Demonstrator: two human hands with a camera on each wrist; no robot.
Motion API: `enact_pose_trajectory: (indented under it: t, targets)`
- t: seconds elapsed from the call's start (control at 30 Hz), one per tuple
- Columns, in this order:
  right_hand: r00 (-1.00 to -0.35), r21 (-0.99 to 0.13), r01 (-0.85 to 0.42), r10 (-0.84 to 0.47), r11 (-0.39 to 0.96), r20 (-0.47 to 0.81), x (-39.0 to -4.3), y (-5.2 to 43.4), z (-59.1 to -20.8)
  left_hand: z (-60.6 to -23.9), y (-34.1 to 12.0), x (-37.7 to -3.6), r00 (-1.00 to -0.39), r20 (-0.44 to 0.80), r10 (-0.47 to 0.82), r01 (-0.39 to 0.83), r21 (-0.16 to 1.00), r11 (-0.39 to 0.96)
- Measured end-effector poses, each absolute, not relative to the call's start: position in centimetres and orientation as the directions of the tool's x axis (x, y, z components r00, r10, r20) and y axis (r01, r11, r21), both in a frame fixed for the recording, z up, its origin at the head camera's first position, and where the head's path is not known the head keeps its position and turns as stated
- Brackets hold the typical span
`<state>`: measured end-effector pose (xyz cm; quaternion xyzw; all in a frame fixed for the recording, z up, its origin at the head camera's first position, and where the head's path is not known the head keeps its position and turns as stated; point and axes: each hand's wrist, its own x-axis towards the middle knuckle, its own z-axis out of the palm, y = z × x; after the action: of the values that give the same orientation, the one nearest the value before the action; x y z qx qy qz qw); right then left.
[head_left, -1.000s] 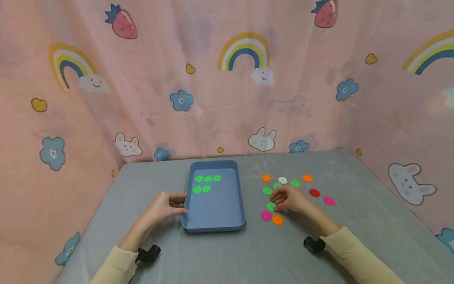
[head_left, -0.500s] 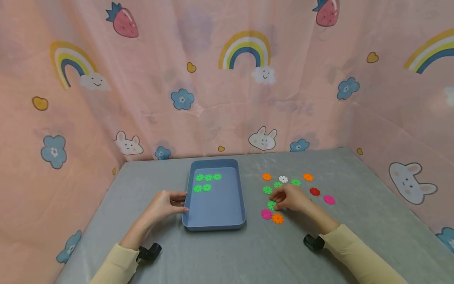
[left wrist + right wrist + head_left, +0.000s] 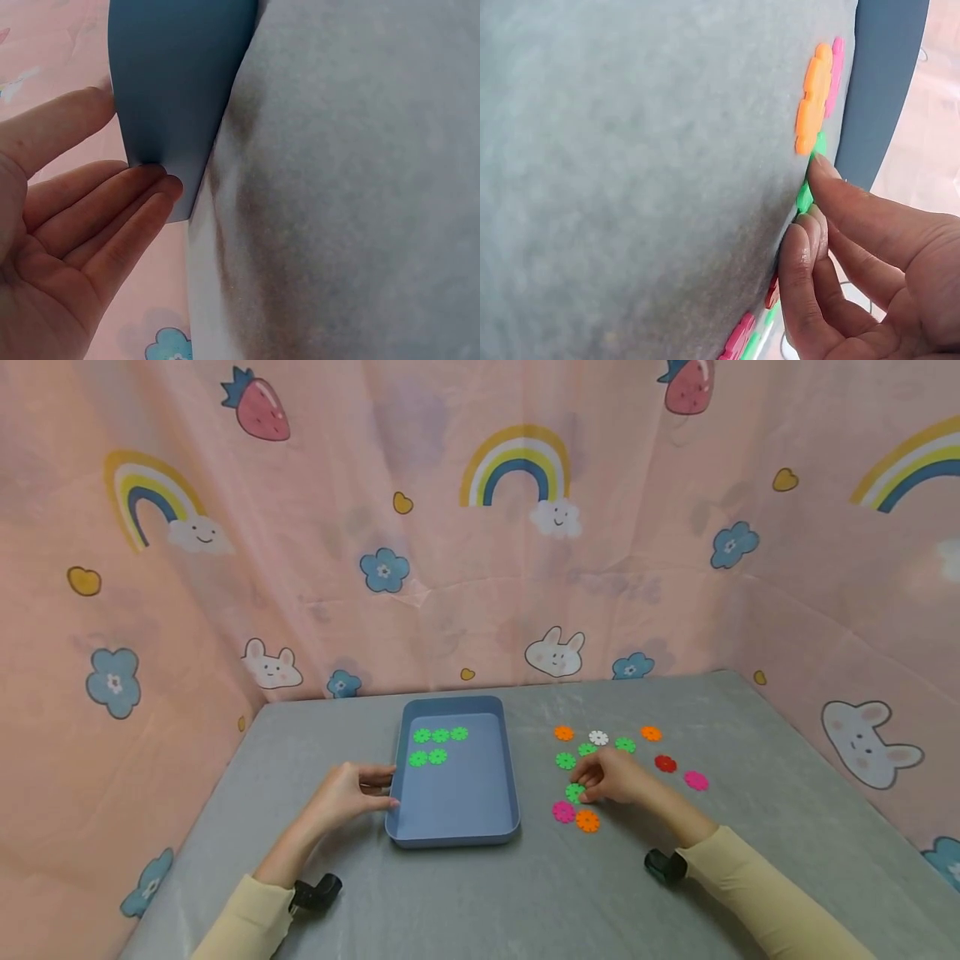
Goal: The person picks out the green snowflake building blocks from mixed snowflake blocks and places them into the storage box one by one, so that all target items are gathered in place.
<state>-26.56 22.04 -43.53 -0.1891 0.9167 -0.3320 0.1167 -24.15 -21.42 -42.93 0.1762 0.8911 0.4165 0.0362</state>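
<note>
The blue-grey tray (image 3: 453,814) lies left of centre, with several green notched plastic discs (image 3: 440,736) set in two rows inside. At its left side is my left hand (image 3: 352,793); in the left wrist view the fairly straight fingers (image 3: 142,217) touch the outer wall and the thumb is at the rim. To the right of the tray, my right hand (image 3: 615,777) pinches a green notched disc (image 3: 574,793) by its edges, low at the table. In the right wrist view thumb and fingertips meet this green disc (image 3: 805,196) from two sides, partly covering it.
Around the right hand lie more discs: green (image 3: 566,761), white (image 3: 597,738), orange (image 3: 588,821), pink (image 3: 564,812) and red (image 3: 665,764). A grey cloth (image 3: 480,902) covers the table. A pink printed curtain (image 3: 480,593) hangs behind and at both sides.
Both hands, the tray and the discs keep their places; only the head view shifts very slightly.
</note>
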Motion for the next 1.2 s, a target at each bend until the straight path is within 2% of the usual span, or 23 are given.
enact_pose_trajectory:
  t: [0.37, 1.2]
  targets:
    - [-0.902, -0.649, -0.268, -0.423, 0.712, -0.091, -26.27, 21.8, -43.34, -42.84, -21.33, -24.12, -0.946, 0.064, 0.318, 0.255, 0.755, 0.605]
    - [-0.893, -0.653, -0.309, -0.447, 0.691, -0.05, -26.23, 22.16, -43.38, -42.75, -21.48, -24.13, -0.94, 0.074, 0.332, 0.274, 0.744, 0.609]
